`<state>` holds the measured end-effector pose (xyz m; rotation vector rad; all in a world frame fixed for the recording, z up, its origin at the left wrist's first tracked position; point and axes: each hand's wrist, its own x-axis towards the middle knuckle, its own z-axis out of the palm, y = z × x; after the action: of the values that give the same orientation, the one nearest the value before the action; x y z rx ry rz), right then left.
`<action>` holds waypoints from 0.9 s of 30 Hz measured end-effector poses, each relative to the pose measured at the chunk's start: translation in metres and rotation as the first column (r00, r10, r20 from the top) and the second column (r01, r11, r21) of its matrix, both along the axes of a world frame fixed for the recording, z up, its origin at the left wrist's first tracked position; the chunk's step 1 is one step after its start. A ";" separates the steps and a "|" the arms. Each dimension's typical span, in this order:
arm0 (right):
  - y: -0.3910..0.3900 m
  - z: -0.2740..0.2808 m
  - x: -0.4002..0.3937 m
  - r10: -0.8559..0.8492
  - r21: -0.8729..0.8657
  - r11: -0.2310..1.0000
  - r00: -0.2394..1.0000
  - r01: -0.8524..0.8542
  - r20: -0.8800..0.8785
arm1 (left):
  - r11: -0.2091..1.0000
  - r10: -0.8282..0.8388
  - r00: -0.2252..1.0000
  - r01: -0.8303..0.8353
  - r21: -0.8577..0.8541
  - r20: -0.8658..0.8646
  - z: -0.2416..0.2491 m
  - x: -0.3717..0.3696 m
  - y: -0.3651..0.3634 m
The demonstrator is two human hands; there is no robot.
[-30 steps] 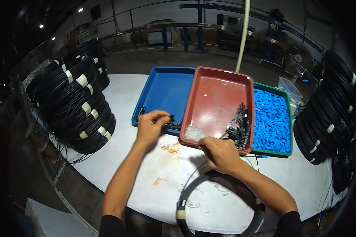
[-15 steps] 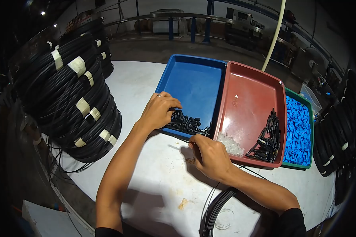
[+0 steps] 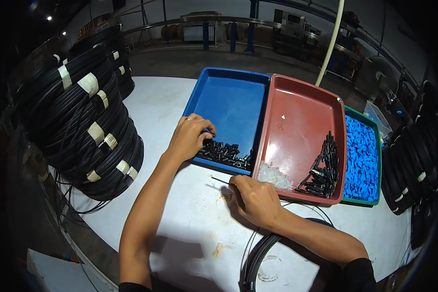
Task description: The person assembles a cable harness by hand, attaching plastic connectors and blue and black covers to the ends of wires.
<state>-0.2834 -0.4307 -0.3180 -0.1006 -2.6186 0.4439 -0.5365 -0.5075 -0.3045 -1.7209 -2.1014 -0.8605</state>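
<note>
My left hand is over the near-left corner of the blue tray, its fingers closed in a pinch. A bit of something small and black shows at the fingertips, probably one of the short black sleeve-like pieces piled below. In front of the tray, my right hand is closed on a thin black cable, whose free end sticks out to the left. Under my right forearm lies a coil of black cable on the white table.
The red tray holds clear small pieces and longer black pieces. Beside it, a green tray is full of blue pieces. Tall stacks of taped black cable coils stand left, with more coils right.
My left hand has lifted slightly off the black pieces, fingers now pinched. My right hand has moved slightly down, and the cable end now shows more clearly. The whole view has shifted a little.
</note>
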 end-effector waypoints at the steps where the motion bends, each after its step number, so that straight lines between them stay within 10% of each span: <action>1: -0.001 0.001 0.002 0.003 0.009 1.000 1.000 -0.003 -0.012 | 0.999 0.029 0.997 -0.032 0.043 0.067 0.001 0.005 -0.002; 20: 0.063 0.001 0.127 -0.423 0.121 0.893 0.901 0.433 -0.099 | 0.875 -0.403 0.571 0.011 0.484 0.715 -0.001 0.200 0.032; 27: 0.092 0.037 0.210 -0.516 -0.238 0.844 0.849 0.481 -0.114 | 0.808 -0.579 0.317 0.106 0.579 0.751 -0.013 0.276 0.078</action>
<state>-0.0734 -0.3392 -0.2809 -0.7625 -2.2474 0.4970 -0.2605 -0.4291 -0.3176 -1.5877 -1.6596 -2.7437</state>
